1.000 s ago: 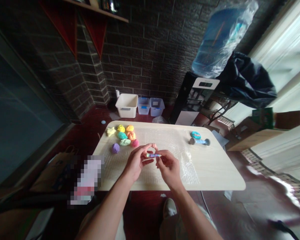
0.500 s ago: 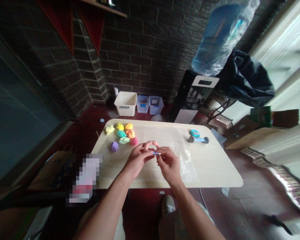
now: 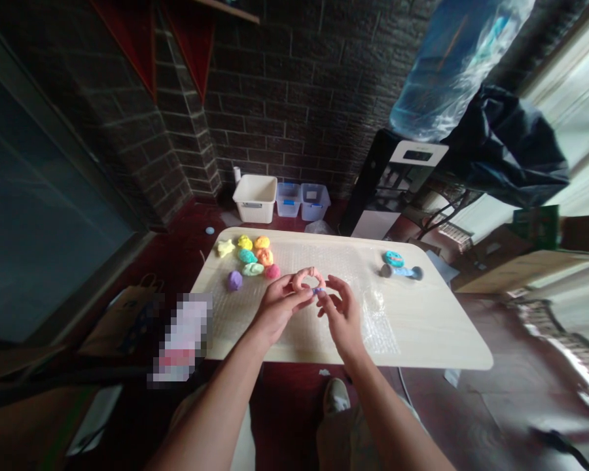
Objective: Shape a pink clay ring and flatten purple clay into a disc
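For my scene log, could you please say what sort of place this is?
Probably an indoor workroom: a table bearing colourful lumps, a water dispenser, and bins by a brick wall.

white bin [image 3: 256, 212] beside two translucent bins [image 3: 315, 210] | water bottle [image 3: 446, 72] atop dispenser [image 3: 375, 224] | black bag [image 3: 515, 150]

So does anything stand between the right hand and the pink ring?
Nothing visible does. The right hand is right beside the pink ring, its thumb at the small purple piece on the near side. The left hand holds the ring's left. The colored lumps lie farther left, outside that gap.
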The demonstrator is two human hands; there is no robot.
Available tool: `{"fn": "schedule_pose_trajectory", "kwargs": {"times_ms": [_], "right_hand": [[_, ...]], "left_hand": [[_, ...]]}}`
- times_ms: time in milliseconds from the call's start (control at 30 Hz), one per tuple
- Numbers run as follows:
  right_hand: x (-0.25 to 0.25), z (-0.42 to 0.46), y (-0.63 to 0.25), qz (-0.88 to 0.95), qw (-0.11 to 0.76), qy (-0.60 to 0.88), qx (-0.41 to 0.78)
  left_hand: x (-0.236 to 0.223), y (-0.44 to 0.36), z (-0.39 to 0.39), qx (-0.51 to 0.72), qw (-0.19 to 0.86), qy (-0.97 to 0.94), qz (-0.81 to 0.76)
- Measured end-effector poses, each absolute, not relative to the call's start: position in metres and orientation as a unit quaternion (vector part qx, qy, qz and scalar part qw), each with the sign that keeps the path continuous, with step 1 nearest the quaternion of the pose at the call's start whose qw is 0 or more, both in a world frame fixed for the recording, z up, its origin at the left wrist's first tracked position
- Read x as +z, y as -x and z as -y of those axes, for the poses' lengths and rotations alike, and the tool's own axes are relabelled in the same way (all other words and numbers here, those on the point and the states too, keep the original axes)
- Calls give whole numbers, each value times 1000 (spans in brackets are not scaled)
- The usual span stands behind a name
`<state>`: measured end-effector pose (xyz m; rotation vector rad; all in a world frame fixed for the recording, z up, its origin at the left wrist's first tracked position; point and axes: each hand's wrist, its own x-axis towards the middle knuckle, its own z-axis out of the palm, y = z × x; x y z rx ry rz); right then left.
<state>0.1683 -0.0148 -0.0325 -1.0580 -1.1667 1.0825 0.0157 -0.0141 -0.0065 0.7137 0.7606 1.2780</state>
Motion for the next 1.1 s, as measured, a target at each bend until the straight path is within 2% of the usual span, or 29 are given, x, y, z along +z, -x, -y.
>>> {"fn": "schedule_pose_trajectory", "kwargs": {"times_ms": [167,1100], "right_hand": [[-30,12,-167,494,550,414,531],[-28,12,-170,504,563,401,518]], "left_hand": [[-9,-16,14,568,678,-334,-326],[-17,-19,10,594,608,-407,-335]]}}
